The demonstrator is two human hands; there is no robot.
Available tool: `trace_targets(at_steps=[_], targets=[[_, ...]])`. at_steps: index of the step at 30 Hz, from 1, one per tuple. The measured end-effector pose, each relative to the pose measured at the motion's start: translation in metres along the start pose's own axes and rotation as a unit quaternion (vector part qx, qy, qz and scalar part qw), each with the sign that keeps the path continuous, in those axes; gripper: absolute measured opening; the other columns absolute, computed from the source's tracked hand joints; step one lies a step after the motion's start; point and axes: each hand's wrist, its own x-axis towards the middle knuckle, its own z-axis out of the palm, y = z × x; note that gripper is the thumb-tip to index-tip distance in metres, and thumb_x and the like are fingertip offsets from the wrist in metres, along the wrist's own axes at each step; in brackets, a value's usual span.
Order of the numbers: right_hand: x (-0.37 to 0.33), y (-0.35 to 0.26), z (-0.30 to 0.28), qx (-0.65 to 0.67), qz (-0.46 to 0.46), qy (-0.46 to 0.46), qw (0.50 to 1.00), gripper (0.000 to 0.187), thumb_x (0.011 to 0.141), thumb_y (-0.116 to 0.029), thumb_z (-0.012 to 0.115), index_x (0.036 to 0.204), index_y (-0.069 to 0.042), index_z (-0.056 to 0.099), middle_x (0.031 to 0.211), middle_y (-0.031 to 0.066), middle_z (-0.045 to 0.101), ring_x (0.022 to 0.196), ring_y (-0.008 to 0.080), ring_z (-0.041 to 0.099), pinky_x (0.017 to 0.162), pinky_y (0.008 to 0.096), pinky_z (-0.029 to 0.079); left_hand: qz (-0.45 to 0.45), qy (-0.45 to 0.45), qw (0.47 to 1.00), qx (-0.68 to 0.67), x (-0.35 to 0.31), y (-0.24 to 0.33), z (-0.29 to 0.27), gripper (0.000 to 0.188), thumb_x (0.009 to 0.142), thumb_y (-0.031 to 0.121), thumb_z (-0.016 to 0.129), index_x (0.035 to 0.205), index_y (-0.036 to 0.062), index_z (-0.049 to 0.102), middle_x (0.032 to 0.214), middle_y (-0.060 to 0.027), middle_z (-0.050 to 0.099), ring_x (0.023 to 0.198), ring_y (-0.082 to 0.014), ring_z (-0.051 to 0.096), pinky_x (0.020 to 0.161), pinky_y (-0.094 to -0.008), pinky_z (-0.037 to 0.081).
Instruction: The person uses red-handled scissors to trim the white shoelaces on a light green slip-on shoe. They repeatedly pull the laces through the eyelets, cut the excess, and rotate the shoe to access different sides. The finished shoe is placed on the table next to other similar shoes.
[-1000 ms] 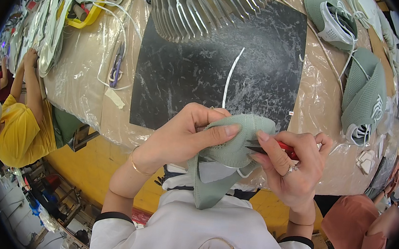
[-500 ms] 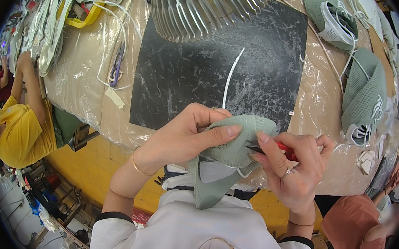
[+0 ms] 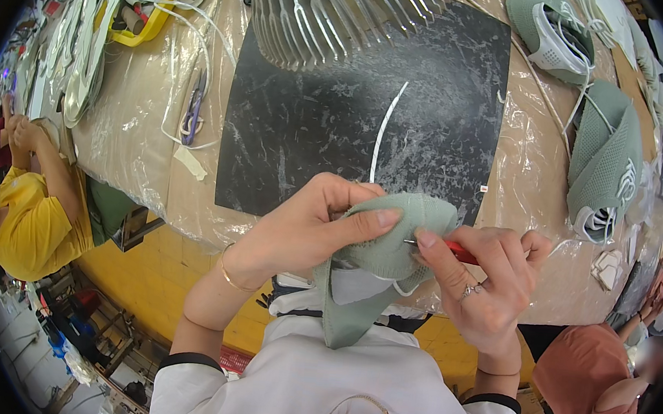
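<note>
Between my left thumb and fingers I pinch a sage-green knitted shoe upper, bunched up close to my body. My left hand is closed on its left side. A longer flap of the upper hangs down in front of my shirt. In my closed right hand is a slim red-handled tool with a thin metal tip. That tip meets the knit face of the upper, just right of my left thumb. The exact kind of tool is hidden by my fingers.
A black cutting mat with a narrow white strip covers the bench's middle. A fanned metal rack overhangs its far edge. Purple-handled scissors lie left; green shoes lie right. Co-workers sit on both sides.
The red-handled tool has tilted and its tip has shifted slightly left on the upper. My right fingers have moved with it. My left hand stays nearly still.
</note>
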Motion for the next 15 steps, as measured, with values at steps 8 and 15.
trace_targets(at_steps=[8, 15], targets=[[0.007, 0.003, 0.015, 0.271, 0.150, 0.140, 0.941, 0.052, 0.062, -0.033, 0.082, 0.110, -0.016, 0.071, 0.090, -0.0009, 0.063, 0.072, 0.0110, 0.052, 0.068, 0.0304, 0.030, 0.091, -0.019, 0.990, 0.106, -0.005, 0.004, -0.001, 0.017, 0.082, 0.013, 0.072, 0.088, -0.0026, 0.070, 0.093, -0.0047, 0.063, 0.083, -0.0091, 0.056, 0.074, -0.0228, 0.043], [0.007, 0.021, 0.013, 0.164, -0.127, -0.013, 0.978, 0.032, 0.069, -0.026, 0.077, 0.097, -0.013, 0.071, 0.084, -0.0039, 0.063, 0.062, 0.0086, 0.047, 0.058, 0.0272, 0.029, 0.146, 0.070, 0.876, 0.455, -0.039, -0.003, 0.016, 0.026, 0.064, 0.000, 0.078, 0.088, 0.0033, 0.071, 0.105, -0.0076, 0.061, 0.092, -0.0234, 0.063, 0.082, -0.0335, 0.051]])
